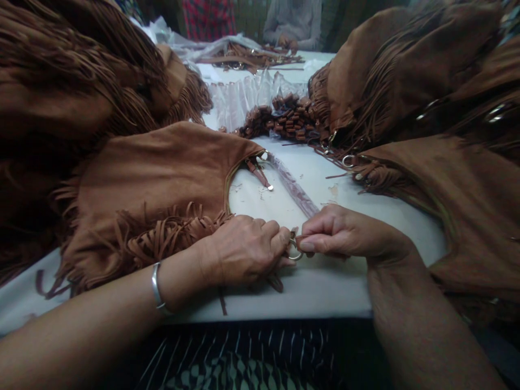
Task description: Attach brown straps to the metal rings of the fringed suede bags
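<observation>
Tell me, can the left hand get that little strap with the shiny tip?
Probably yes: nothing seems to block the table between the left hand and the little strap, but the hand is busy at the metal ring and might need to let go.

Right hand (341, 233), beside the metal ring (296, 257), is hiding a lower stretch of the wrapped strap (293, 184). Beyond the ring, top edge is cutting off two people (296, 24).

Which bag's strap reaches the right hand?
The bag left of centre: its plastic-wrapped strap reaches the right hand. No such strap shows on the right-side bag or piled ones.
</observation>
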The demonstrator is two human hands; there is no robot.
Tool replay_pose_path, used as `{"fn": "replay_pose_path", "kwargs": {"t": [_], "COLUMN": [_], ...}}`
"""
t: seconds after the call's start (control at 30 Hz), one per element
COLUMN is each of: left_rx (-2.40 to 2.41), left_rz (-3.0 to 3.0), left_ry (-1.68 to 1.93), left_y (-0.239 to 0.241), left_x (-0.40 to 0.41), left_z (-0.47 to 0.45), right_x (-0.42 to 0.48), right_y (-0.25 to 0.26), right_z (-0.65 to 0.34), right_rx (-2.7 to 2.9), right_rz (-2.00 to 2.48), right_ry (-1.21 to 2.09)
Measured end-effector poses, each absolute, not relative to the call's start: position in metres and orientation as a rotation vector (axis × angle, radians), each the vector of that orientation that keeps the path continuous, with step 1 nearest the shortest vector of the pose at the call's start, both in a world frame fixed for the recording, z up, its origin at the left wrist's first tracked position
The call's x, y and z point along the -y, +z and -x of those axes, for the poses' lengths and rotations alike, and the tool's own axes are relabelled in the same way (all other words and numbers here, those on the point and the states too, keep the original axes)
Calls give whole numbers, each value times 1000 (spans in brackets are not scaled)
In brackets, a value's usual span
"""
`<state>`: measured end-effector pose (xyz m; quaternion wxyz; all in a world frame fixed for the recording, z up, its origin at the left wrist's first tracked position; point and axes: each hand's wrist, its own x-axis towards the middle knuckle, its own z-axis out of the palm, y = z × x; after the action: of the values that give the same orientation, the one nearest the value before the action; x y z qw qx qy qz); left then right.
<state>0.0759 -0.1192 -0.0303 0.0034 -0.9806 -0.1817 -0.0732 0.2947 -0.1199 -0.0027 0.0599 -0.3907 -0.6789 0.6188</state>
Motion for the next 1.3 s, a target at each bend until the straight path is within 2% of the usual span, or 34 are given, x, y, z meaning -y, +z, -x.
{"fn": "replay_pose_path", "kwargs": {"t": [0.1, 0.3, 0.57, 0.83, 1.0, 1.1, 1.3], "left_rx": [591, 764, 528, 612, 609, 614, 478], "left_rz": [3055, 3007, 3102, 3068, 3022, 2982, 2891], "left_ry": [-290, -473, -310, -399, -430, -465, -642], "left_y": [-28, -22, -28, -29, -25, -22, -24], "left_x": [117, 115, 115, 119, 122, 123, 121], "left_z": [-72, -61, -64, -59, -62, -62, -60], "right_x": [122, 123, 118, 160, 160, 147, 113], "right_y": [-7, -21, -3, 12, 12, 17, 32], "right_z": [-290, -276, -287, -265, -270, -276, -274], "right_rx": [1831, 1437, 1865, 1703, 1749, 1821, 1949], "right_rz": [1160, 1022, 1296, 1534, 1431, 1409, 1278], "right_ry": [1989, 1976, 2143, 1794, 1934, 1910, 2062]}}
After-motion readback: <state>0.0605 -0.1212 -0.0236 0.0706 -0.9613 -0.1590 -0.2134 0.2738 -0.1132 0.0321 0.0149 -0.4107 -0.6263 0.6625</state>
